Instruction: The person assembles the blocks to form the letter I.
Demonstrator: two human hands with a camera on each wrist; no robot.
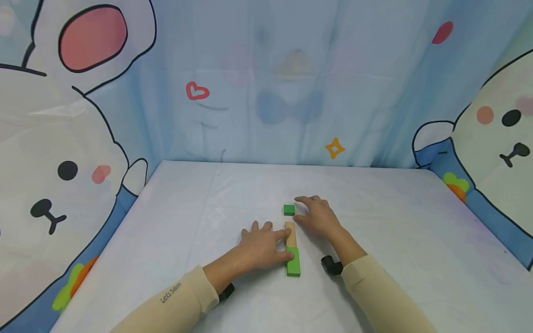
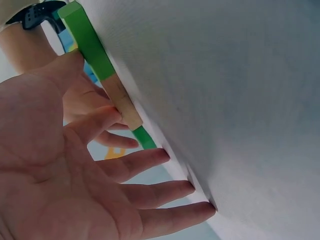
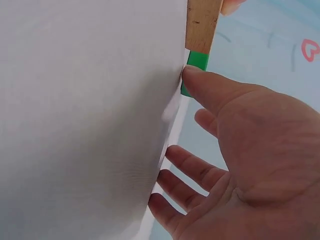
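Note:
Two blocks lie end to end in a line on the table: a bright green block (image 1: 293,268) nearer me and a plain wooden block (image 1: 293,240) beyond it. A small darker green block (image 1: 289,210) sits farther out, with a narrow gap before the wooden one. My left hand (image 1: 259,249) spreads its fingers on the left side, thumb touching the bright green block and index finger touching the wooden block. At the right of the small green block is my right hand (image 1: 318,217), its thumb (image 3: 200,77) close against that block and its other fingers lightly bent, gripping nothing.
A white cloth covers the table (image 1: 374,208). Behind it hangs a blue curtain (image 1: 233,55) printed with cartoon animals, a heart and a star. Dark wrist straps (image 1: 331,265) show by the beige sleeves (image 1: 183,296).

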